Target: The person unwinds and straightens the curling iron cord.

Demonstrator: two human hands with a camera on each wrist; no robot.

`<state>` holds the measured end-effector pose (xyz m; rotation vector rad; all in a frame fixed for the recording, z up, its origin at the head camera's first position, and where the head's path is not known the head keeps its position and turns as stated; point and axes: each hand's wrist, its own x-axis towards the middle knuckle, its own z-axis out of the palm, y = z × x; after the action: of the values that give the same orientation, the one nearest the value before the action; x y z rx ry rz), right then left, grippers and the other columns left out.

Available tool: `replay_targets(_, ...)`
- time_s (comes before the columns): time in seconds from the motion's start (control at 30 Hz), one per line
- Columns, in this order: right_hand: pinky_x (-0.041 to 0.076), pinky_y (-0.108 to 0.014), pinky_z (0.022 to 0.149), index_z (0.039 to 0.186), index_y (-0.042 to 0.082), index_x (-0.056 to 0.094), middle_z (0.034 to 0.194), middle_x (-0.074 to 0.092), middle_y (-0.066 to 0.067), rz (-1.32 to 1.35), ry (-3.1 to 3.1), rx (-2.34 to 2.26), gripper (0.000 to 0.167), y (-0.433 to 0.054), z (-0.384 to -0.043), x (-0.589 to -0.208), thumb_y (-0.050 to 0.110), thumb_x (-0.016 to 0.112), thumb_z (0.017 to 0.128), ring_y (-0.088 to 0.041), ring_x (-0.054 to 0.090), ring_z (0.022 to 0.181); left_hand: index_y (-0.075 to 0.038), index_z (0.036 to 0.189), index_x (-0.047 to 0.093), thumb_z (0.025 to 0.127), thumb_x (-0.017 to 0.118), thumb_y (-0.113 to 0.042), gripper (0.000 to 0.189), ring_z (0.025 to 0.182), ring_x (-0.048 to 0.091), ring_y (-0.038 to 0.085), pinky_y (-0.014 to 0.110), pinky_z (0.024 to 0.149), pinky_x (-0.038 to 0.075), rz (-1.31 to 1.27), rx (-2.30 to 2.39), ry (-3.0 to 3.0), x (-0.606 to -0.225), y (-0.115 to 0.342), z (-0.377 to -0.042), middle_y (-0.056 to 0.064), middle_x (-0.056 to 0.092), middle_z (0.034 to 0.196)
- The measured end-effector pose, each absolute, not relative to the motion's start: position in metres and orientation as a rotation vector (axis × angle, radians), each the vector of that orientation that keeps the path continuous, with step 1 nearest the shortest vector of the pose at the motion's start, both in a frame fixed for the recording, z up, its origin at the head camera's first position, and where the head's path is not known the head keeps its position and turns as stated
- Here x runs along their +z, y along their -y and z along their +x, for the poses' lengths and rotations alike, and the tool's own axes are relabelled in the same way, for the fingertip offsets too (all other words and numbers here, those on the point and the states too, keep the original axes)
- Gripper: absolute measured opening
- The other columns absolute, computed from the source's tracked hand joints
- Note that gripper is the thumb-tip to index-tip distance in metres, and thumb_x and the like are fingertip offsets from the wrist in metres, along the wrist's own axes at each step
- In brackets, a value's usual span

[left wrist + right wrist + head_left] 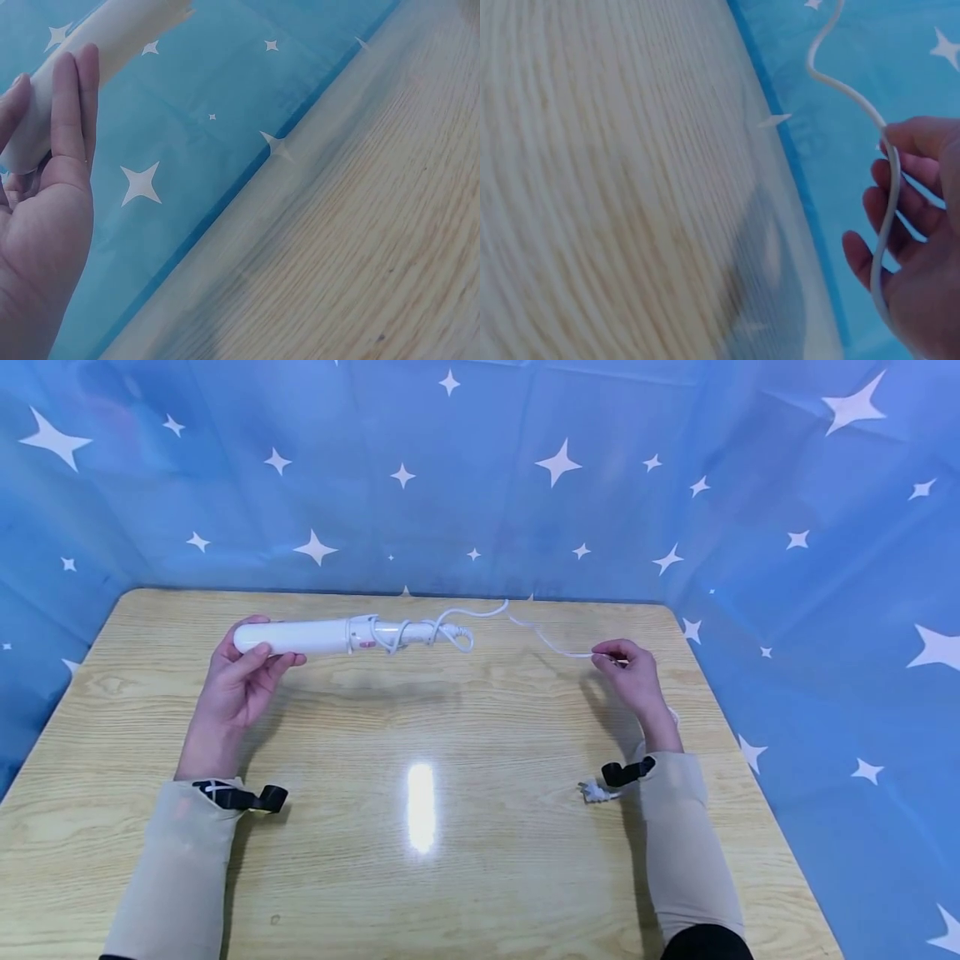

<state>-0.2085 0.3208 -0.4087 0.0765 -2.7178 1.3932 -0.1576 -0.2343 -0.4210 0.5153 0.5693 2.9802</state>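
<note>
A white curling iron (296, 637) is held level above the table, its thick smooth barrel pointing left. My left hand (243, 685) grips the barrel's end, thumb in front; in the left wrist view the fingers (67, 112) lie along it. White cord (397, 637) is looped round the narrower right part. From there a loose stretch of cord (551, 643) runs across to my right hand (630, 677), which pinches it between thumb and fingertips. In the right wrist view the cord (889, 217) passes down over the palm. Its plug (596, 792) lies on the table beside the right wrist.
The wood-grain table (337, 860) reflects a bright light patch near its middle. A blue star-patterned curtain (480, 510) hangs along the table's back and right sides. Each sleeve carries a black wrist camera.
</note>
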Motion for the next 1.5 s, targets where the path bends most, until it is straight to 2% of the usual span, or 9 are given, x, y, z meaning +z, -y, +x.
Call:
replay_targets(0.13, 0.049, -0.02, 0.081, 0.123, -0.005, 0.066, 0.118, 0.063, -0.019, 0.126, 2.741, 1.375, 0.038, -0.319, -0.21, -0.411, 0.028, 0.059, 0.106, -0.012, 0.054, 0.101, 0.013, 0.12, 0.059, 0.099, 0.041, 0.023, 0.029, 0.106, 0.067, 0.049, 0.047, 0.09, 0.062, 0.55, 2.98, -0.545, -0.42, 0.233, -0.158, 0.027, 0.056, 0.124)
replay_targets(0.3, 0.049, -0.021, 0.086, 0.126, -0.005, 0.065, 0.119, 0.063, -0.02, 0.15, 2.744, 1.381, 0.038, -0.311, -0.213, -0.411, 0.027, 0.057, 0.107, -0.014, 0.054, 0.102, 0.013, 0.12, 0.06, 0.098, 0.043, 0.023, 0.029, 0.108, 0.067, 0.047, 0.046, 0.091, 0.062, 0.584, 2.964, -0.562, -0.422, 0.232, -0.159, 0.027, 0.058, 0.123)
replay_targets(0.57, 0.05, -0.016, 0.087, 0.131, -0.008, 0.062, 0.126, 0.064, -0.023, 0.234, 2.701, 1.517, 0.034, -0.286, -0.221, -0.405, 0.015, 0.058, 0.106, -0.007, 0.057, 0.102, 0.011, 0.119, 0.061, 0.099, 0.046, 0.021, 0.027, 0.109, 0.067, 0.042, 0.044, 0.09, 0.063, 0.566, 2.987, -0.687, -0.423, 0.228, -0.159, 0.025, 0.057, 0.121)
replay_targets(0.73, 0.053, -0.018, 0.084, 0.131, -0.01, 0.061, 0.125, 0.063, -0.031, 0.324, 2.606, 1.666, 0.032, -0.264, -0.222, -0.395, 0.007, 0.06, 0.104, -0.013, 0.061, 0.1, 0.013, 0.119, 0.06, 0.099, 0.045, 0.022, 0.027, 0.109, 0.066, 0.044, 0.045, 0.089, 0.063, 0.564, 2.989, -0.616, -0.423, 0.227, -0.159, 0.026, 0.057, 0.121)
replay_targets(0.83, 0.054, -0.019, 0.086, 0.131, -0.008, 0.063, 0.124, 0.066, -0.027, 0.358, 2.593, 1.715, 0.032, -0.249, -0.22, -0.394, 0.01, 0.061, 0.104, -0.016, 0.063, 0.103, 0.013, 0.119, 0.06, 0.099, 0.044, 0.022, 0.027, 0.109, 0.067, 0.044, 0.045, 0.089, 0.063, 0.572, 2.99, -0.591, -0.422, 0.228, -0.159, 0.027, 0.058, 0.12)
replay_targets(0.97, 0.054, -0.03, 0.102, 0.136, -0.003, 0.061, 0.133, 0.063, -0.021, 0.42, 2.613, 1.739, 0.037, -0.231, -0.22, -0.399, 0.016, 0.062, 0.105, -0.022, 0.061, 0.117, 0.013, 0.118, 0.061, 0.098, 0.046, 0.022, 0.026, 0.108, 0.067, 0.044, 0.045, 0.089, 0.064, 0.562, 2.997, -0.599, -0.423, 0.228, -0.157, 0.026, 0.058, 0.12)
replay_targets(1.2, 0.033, -0.052, 0.123, 0.151, -0.006, 0.043, 0.155, 0.043, -0.024, 0.618, 2.624, 1.781, 0.049, -0.207, -0.225, -0.411, 0.002, 0.056, 0.105, -0.036, 0.039, 0.145, 0.012, 0.12, 0.061, 0.098, 0.045, 0.022, 0.028, 0.11, 0.066, 0.045, 0.044, 0.09, 0.063, 0.552, 2.986, -0.603, -0.421, 0.232, -0.154, 0.026, 0.056, 0.124)
replay_targets(1.33, 0.031, -0.056, 0.124, 0.147, -0.012, 0.043, 0.152, 0.046, -0.028, 0.717, 2.655, 1.717, 0.046, -0.196, -0.217, -0.403, -0.006, 0.054, 0.103, -0.04, 0.039, 0.143, 0.01, 0.119, 0.062, 0.099, 0.046, 0.021, 0.028, 0.11, 0.066, 0.044, 0.043, 0.09, 0.062, 0.547, 2.988, -0.668, -0.42, 0.235, -0.151, 0.025, 0.056, 0.124)
replay_targets(1.5, 0.042, -0.052, 0.118, 0.137, -0.014, 0.054, 0.135, 0.059, -0.031, 0.651, 2.72, 1.666, 0.036, -0.189, -0.202, -0.39, -0.007, 0.056, 0.102, -0.043, 0.053, 0.131, 0.01, 0.12, 0.062, 0.099, 0.045, 0.02, 0.028, 0.11, 0.067, 0.043, 0.043, 0.091, 0.062, 0.551, 2.985, -0.682, -0.42, 0.237, -0.151, 0.025, 0.057, 0.123)
